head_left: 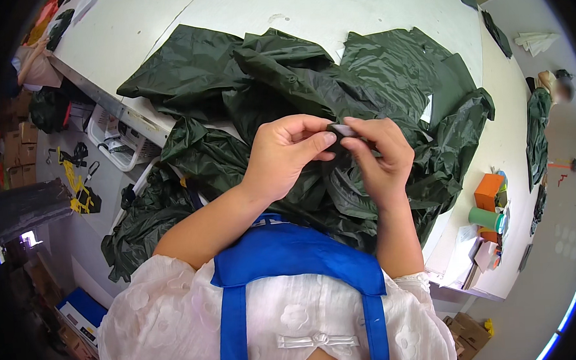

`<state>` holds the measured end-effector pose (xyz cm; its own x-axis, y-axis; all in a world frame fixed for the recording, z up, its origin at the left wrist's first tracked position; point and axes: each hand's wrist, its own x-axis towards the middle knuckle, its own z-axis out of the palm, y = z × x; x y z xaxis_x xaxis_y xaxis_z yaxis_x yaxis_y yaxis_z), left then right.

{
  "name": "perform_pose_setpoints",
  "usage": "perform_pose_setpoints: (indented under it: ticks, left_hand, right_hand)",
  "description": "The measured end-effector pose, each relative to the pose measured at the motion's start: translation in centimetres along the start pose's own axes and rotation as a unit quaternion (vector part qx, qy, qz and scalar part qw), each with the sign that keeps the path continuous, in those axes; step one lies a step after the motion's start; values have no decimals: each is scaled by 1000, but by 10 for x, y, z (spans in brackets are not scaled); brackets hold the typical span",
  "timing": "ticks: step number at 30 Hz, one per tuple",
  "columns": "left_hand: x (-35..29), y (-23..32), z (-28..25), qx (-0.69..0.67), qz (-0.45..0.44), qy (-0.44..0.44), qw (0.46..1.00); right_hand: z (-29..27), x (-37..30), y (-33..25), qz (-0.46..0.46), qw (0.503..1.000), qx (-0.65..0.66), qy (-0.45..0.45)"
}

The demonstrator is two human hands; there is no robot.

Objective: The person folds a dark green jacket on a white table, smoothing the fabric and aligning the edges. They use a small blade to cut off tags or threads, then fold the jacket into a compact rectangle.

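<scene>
Dark green, shiny thin fabric [197,67] lies crumpled in a large heap on the white table before me. My left hand [283,151] is closed, thumb and forefinger pinching a small dark piece at the middle of the heap. Right beside it, my right hand [384,152] pinches the same piece, thumb against fingers. Between the fingertips shows a small dark piece with a greyish face [345,131], seemingly a folded bit of the fabric; whether it is joined to the heap is hidden. More green fabric hangs over the table's near left edge.
On the white table [383,2], at the right, are a green thread spool [485,218] and an orange box [490,191]. A white plastic basket [124,156] stands below the left edge. Another person's arm [29,63] is at the far left, and a person stands at the right.
</scene>
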<state>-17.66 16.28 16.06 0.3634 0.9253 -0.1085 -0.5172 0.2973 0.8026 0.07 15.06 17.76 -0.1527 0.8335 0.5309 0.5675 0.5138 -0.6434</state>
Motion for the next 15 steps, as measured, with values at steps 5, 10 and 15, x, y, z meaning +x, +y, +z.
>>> perform_pose_setpoints:
  ticks: [5, 10, 15]
  left_hand:
    - [-3, 2, 3, 32, -16, 14, 999]
    - [6, 6, 5, 333, 173, -59, 925]
    - [27, 19, 8, 533, 270, -92, 797]
  right_hand:
    - [10, -13, -13, 177, 970, 156, 51]
    - [22, -24, -2, 239, 953, 174, 68]
    - [4, -22, 4, 321, 861, 393, 32]
